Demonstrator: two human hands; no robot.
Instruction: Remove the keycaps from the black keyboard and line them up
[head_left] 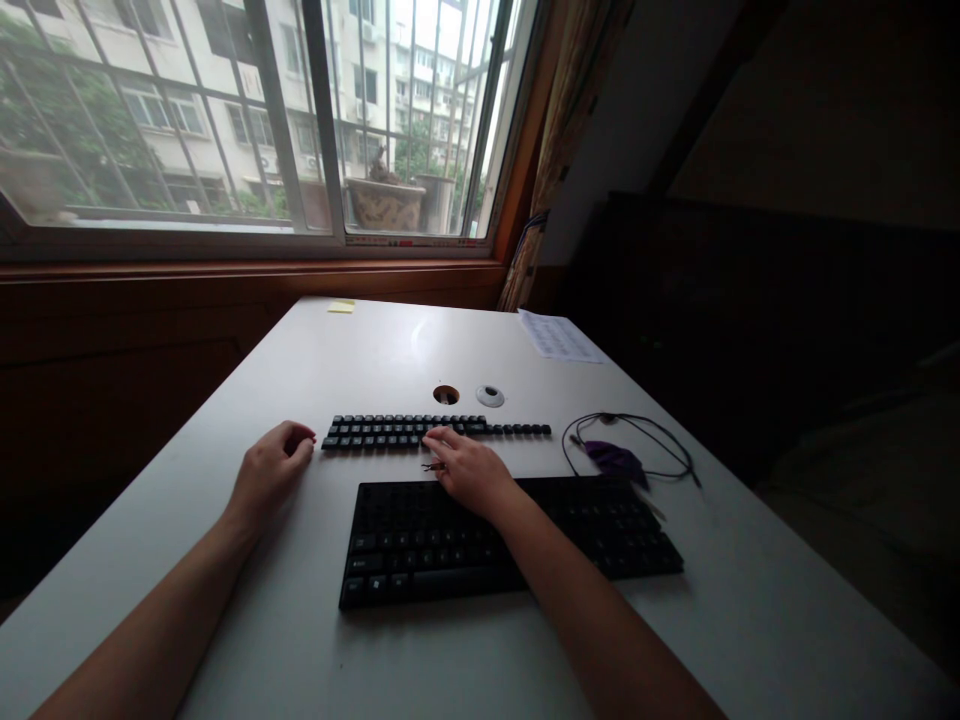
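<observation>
My left hand (271, 470) rests on the table, fingers curled together, just off the left end of several rows of loose black keycaps (375, 430). Whether anything is inside its fingers is hidden. Over the back edge of a black keyboard (427, 550) reaches my right hand (469, 468), its fingertips at the front row of the keycaps. A small brownish tool (432, 467), thin and perhaps metal, sticks out from under this hand near the thumb. The keyboard's upper part looks bare of caps, while lower keys show letters. My right forearm covers part of it.
A coiled black cable (679, 445) and a purple cloth-like item (615, 460) lie to the right. Behind the keycaps are a round table hole (446, 395) and its cover (490, 396). Printed paper (562, 337) and a yellow note (341, 307) lie farther back.
</observation>
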